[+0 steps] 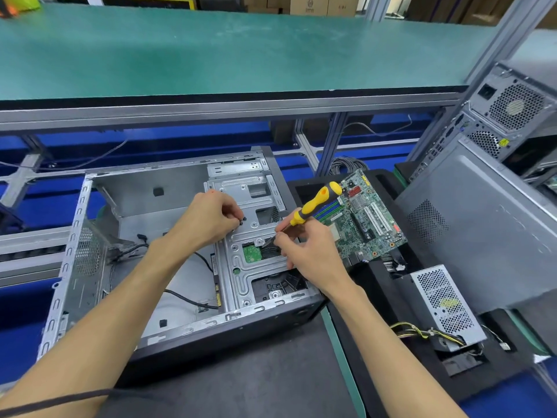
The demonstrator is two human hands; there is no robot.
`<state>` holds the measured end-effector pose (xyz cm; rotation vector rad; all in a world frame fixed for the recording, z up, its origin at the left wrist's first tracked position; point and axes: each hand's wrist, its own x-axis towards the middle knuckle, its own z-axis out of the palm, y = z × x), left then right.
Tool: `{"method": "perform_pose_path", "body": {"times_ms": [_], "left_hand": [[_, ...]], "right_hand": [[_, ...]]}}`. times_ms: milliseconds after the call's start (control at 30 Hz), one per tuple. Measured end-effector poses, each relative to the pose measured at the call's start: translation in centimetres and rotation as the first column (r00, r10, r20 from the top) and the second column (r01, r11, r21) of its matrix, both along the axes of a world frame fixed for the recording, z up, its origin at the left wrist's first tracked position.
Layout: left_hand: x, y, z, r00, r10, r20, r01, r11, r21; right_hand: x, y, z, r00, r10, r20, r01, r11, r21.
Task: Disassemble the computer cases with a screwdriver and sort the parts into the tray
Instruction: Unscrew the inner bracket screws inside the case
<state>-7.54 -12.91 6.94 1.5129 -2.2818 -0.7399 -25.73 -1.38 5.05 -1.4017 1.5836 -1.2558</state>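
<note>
We see an open case [99,251] lying on its side, near and centre, with a metal drive cage [256,267] inside at its right. The left hand [208,220] hangs over the cage's far part, fingers curled and pinching a small dark screw [241,223] at the plate. The right hand [304,245] is just right of it, fingers wrapped round the screwdriver [316,203]; the yellow handle tilts up to the far right and the tip points down into the cage. To the right lies a black tray [376,297] holding a motherboard [367,215] at its far end and a power supply [446,300] nearer. More cases [482,221] stand further right. A green bench [211,49] runs across the far side.
</note>
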Motion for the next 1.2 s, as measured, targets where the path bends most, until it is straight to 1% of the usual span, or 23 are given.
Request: {"method": "perform_pose_path", "body": {"times_ms": [333, 600, 700, 767, 867, 900, 933, 1000, 1033, 1100, 1167, 1200], "left_hand": [[0.1, 0.4, -0.2, 1.000, -0.001, -0.003, 0.001, 1.000, -0.014], [0.1, 0.9, -0.6, 0.997, 0.026, -0.078, -0.033, 0.996, -0.086], [0.4, 1.1, -0.5, 0.995, 0.023, -0.095, -0.033, 0.994, -0.103], [0.9, 1.4, -0.5, 0.987, 0.069, -0.148, -0.086, 0.990, -0.116], [2.2, 2.6, -1.0, 0.927, 0.235, -0.293, -0.278, 0.954, -0.115], [2.8, 3.1, -1.4, 0.896, 0.305, -0.322, -0.346, 0.935, -0.076], [3.4, 3.7, -1.9, 0.864, 0.379, -0.332, -0.404, 0.915, -0.006], [4.4, 4.9, -2.5, 0.791, 0.510, -0.338, -0.462, 0.860, 0.217], [4.8, 5.5, -2.9, 0.759, 0.552, -0.346, -0.443, 0.827, 0.347], [5.3, 6.8, -3.4, 0.712, 0.600, -0.364, -0.326, 0.742, 0.586], [5.5, 7.7, -3.7, 0.656, 0.646, -0.390, -0.121, 0.600, 0.791], [5.7, 8.0, -3.7, 0.638, 0.658, -0.400, -0.001, 0.520, 0.854]], "right_hand": [[0.0, 0.6, 0.2, 1.000, 0.013, -0.020, -0.013, 1.000, 0.001], [-0.2, 1.6, 0.3, 1.000, 0.021, -0.008, -0.021, 1.000, 0.006], [-0.5, 2.1, 0.4, 0.999, 0.035, 0.035, -0.035, 0.999, -0.016], [-0.6, 2.3, 0.4, 0.994, 0.058, 0.090, -0.054, 0.998, -0.040], [-0.5, 2.3, 0.4, 0.987, 0.081, 0.140, -0.070, 0.994, -0.083], [-0.5, 2.3, 0.4, 0.989, 0.079, 0.127, -0.066, 0.992, -0.107], [-0.5, 2.2, 0.4, 0.992, 0.074, 0.103, -0.060, 0.989, -0.132], [-0.6, 2.1, 0.4, 0.998, 0.053, 0.024, -0.048, 0.982, -0.182], [-0.7, 2.0, 0.4, 0.999, 0.038, -0.019, -0.041, 0.979, -0.198], [-0.7, 1.8, 0.3, 0.997, 0.006, -0.076, -0.022, 0.978, -0.209], [-0.8, 1.7, 0.1, 0.996, -0.035, -0.083, 0.017, 0.977, -0.212], [-0.9, 1.7, -0.1, 0.996, -0.056, -0.073, 0.040, 0.977, -0.208]]}}
